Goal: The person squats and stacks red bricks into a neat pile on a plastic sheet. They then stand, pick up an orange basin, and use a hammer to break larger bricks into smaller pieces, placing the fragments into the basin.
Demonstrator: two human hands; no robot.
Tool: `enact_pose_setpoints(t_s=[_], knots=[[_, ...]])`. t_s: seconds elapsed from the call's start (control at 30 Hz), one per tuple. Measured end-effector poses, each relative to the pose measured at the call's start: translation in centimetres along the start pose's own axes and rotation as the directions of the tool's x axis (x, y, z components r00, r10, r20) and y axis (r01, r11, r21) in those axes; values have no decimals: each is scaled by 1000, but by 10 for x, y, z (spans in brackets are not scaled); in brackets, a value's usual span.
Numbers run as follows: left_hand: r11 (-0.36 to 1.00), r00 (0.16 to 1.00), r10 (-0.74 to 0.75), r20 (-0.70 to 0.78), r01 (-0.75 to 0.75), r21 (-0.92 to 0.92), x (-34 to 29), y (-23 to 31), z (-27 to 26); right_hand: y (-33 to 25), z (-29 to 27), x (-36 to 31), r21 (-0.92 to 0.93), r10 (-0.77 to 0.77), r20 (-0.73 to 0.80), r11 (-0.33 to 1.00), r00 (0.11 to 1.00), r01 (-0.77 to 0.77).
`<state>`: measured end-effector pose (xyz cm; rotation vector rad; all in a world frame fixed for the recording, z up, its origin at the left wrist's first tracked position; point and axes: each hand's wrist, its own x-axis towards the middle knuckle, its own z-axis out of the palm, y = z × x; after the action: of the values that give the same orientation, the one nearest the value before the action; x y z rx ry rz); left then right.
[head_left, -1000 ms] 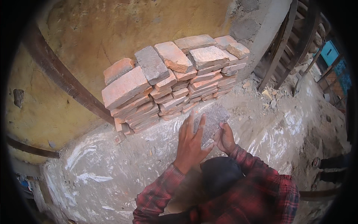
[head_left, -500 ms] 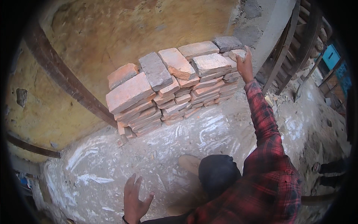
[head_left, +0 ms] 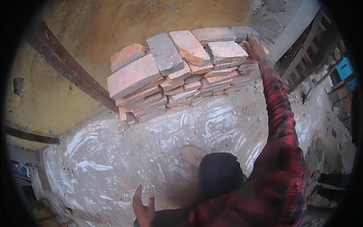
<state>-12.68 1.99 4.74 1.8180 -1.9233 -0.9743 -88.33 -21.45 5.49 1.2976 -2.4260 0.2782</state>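
A low stack of worn orange, pale and grey bricks point(head_left: 134, 77) stands against the wall in front of me. My right hand point(head_left: 255, 48) reaches to its far right end, fingers spread over the top there. They touch the bricks beside a dark grey brick point(head_left: 244, 32) and a pale brick point(head_left: 227, 51). A pinkish brick piece point(head_left: 266, 50) shows just past the hand, which hides most of it. Low at the front, my left hand point(head_left: 143, 209) hangs above the floor, holding nothing, its thumb and fingers apart.
Behind the stack rises a yellowish, stained wall point(head_left: 90, 41). A brown beam point(head_left: 70, 70) leans at its left end. Wooden slats point(head_left: 302, 49) stand at the right. White-streaked ground point(head_left: 124, 155) lies before the stack. Another person's dark legs point(head_left: 332, 185) show at the right edge.
My right hand has shifted over the pale brick piece at the stack's right end, now covering that spot. The left hand has dropped slightly lower. The view has tilted a little.
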Motion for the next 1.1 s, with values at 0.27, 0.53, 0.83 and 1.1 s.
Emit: enact_pose_setpoints(t_s=[0.27,0.53,0.83,1.1], knots=[[997,988,73,-136,-72,11,-14,5,-19,90,64,32,194,262,-256,957,931,-216],[920,770,-177,-614,-92,-380,-101,-88,-55,69,76,13,728,760,-298,573,578,-377],[-163,-296,-934,-201,853,-496,-272,-254,135,-163,179,-378,510,-274,781,798,561,-321],[7,-131,-981,-143,713,-701,-379,-168,22,-299,22,-281,339,-353,934,833,50,-438]])
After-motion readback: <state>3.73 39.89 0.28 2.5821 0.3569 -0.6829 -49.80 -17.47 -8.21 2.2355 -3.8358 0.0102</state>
